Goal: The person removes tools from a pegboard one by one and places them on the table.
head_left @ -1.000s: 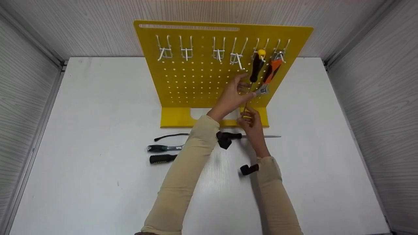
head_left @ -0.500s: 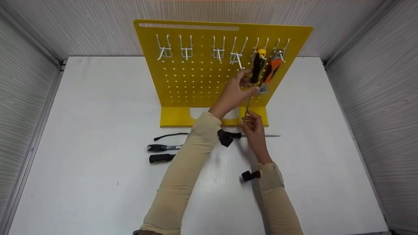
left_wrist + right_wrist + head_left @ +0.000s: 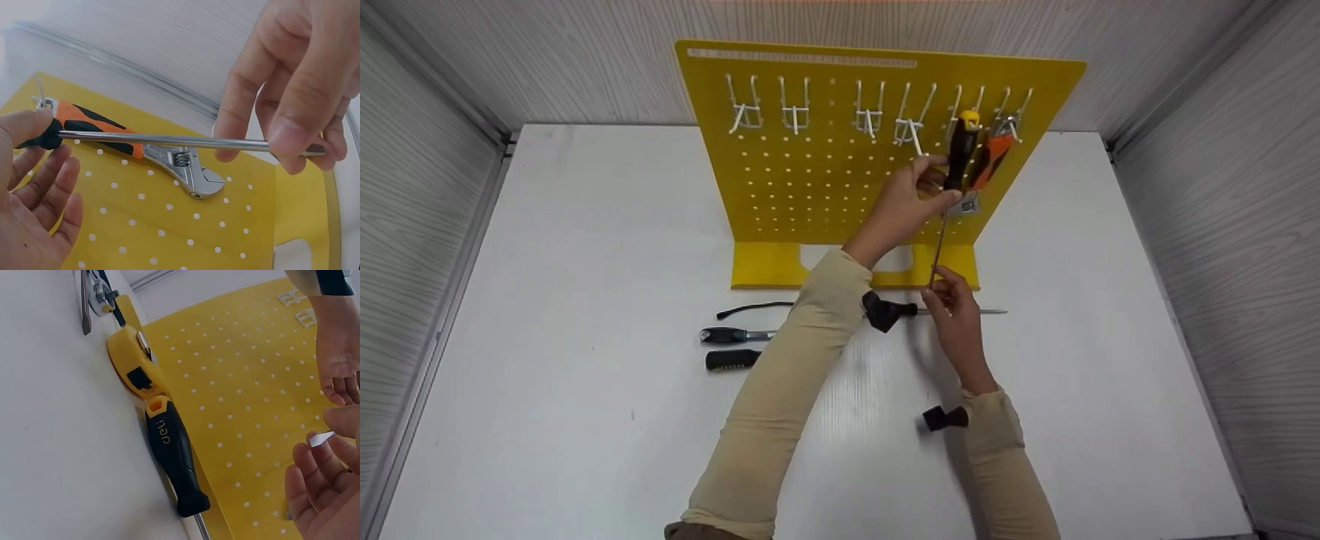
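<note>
My left hand (image 3: 901, 206) pinches the black collar of a flat-tip screwdriver (image 3: 963, 146) between thumb and fingers. The handle's yellow end lies right at a pegboard hook; whether the hook passes through it I cannot tell. Lower down, my right hand (image 3: 960, 326) pinches the bright shaft near its flat tip (image 3: 322, 438). The shaft slants down from the board towards me. An adjustable wrench (image 3: 183, 163) with an orange and black handle hangs from the rightmost hook, just behind the screwdriver. All of this is before the yellow pegboard (image 3: 795, 180).
Several white hooks (image 3: 795, 116) to the left bear nothing. On the white table before the board lie another screwdriver (image 3: 174, 455), a yellow tape measure (image 3: 132, 363), a ratchet wrench (image 3: 725, 335), a black-handled tool (image 3: 731, 360) and a thin black rod (image 3: 754, 308). My left forearm covers some of them.
The right hand has come down and towards me with the shaft's tip, so the screwdriver tilts further out from the board. The left hand has slid up from the shaft to the handle's collar.
</note>
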`<state>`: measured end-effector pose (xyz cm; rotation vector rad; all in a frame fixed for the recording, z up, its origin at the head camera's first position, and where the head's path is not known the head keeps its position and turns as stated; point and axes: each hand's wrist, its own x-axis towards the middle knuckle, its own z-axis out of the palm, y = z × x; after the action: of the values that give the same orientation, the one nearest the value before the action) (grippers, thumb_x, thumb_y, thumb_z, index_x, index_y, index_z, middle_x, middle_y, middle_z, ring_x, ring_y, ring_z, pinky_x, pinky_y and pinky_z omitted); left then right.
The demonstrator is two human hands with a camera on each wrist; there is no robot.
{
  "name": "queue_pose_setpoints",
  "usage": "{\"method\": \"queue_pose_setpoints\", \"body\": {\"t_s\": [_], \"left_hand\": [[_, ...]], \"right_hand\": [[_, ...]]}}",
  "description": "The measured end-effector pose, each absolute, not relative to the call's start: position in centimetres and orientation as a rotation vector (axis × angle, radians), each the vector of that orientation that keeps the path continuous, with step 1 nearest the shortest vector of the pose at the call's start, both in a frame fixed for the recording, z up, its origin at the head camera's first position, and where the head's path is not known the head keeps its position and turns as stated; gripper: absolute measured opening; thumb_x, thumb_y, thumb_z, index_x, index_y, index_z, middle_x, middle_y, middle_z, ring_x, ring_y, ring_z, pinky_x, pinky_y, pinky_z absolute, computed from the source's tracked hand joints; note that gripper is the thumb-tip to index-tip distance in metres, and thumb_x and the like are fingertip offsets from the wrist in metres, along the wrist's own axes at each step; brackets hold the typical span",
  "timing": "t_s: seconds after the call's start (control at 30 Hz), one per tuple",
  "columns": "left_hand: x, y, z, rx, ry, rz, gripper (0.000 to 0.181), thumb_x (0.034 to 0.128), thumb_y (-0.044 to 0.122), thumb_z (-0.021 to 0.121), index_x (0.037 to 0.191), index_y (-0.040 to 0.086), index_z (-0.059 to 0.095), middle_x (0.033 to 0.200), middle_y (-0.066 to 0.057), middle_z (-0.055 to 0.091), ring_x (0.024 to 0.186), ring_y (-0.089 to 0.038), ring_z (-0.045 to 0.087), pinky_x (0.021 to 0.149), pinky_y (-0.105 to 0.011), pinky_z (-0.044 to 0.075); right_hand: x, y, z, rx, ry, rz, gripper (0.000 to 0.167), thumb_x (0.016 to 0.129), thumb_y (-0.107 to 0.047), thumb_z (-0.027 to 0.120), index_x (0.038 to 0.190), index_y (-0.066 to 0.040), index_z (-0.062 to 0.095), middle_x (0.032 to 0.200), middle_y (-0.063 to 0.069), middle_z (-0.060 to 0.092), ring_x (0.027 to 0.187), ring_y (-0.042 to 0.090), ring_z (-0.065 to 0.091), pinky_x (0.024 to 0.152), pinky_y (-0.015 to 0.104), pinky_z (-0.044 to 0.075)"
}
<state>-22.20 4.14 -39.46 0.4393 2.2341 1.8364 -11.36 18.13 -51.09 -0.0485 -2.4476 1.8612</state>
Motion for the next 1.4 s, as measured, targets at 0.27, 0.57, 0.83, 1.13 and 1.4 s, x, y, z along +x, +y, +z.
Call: {"method": "queue_pose_setpoints", "body": {"t_s": [0.27,0.57,0.83,1.13,1.4], "left_hand": [[-22.0,4.1,-39.3,0.418,2.206,1.866,0.043,0.0935,0.020,0.063,0.133,0.013,0.050,0.117,-0.006,0.060,0.102,-0.014,0.055,0.089,-0.017,0.046],[-21.8,4.0,-39.2,0.438,2.208,1.869,0.042,0.0935,0.020,0.063,0.133,0.012,0.051,0.115,-0.006,0.061,0.100,-0.014,0.056,0.088,-0.017,0.047],[-21.2,4.1,-38.7,0.466,2.219,1.865,0.040,0.0939,0.018,0.063,0.132,0.010,0.050,0.116,-0.008,0.061,0.099,-0.015,0.056,0.089,-0.018,0.047],[-20.2,4.3,-38.9,0.550,2.229,1.933,0.040,0.0915,0.015,0.065,0.129,0.007,0.053,0.111,-0.010,0.064,0.094,-0.014,0.057,0.082,-0.019,0.046],[-19.6,4.4,-38.6,0.604,2.221,1.908,0.041,0.0913,0.015,0.065,0.129,0.006,0.052,0.111,-0.011,0.065,0.094,-0.016,0.058,0.085,-0.023,0.048]], "right_hand": [[-11.1,18.0,-50.6,-0.068,-2.454,1.844,0.037,0.094,-0.015,0.062,0.130,-0.009,0.056,0.103,0.010,0.061,0.090,0.013,0.057,0.081,0.020,0.047],[-10.7,17.8,-50.3,-0.045,-2.427,1.834,0.033,0.094,-0.013,0.062,0.126,-0.007,0.059,0.103,0.014,0.063,0.088,0.014,0.057,0.081,0.020,0.047],[-10.3,18.0,-50.1,0.044,-2.367,1.837,0.032,0.093,-0.011,0.064,0.123,-0.005,0.060,0.096,0.009,0.063,0.083,0.013,0.057,0.077,0.019,0.048],[-9.5,18.4,-50.3,0.043,-2.345,1.854,0.032,0.092,-0.012,0.064,0.123,-0.004,0.060,0.093,0.001,0.060,0.080,0.012,0.055,0.073,0.020,0.045],[-8.7,18.4,-48.9,0.008,-2.346,1.840,0.030,0.092,-0.003,0.061,0.121,0.004,0.058,0.090,-0.001,0.059,0.078,0.009,0.054,0.072,0.018,0.044]]}}
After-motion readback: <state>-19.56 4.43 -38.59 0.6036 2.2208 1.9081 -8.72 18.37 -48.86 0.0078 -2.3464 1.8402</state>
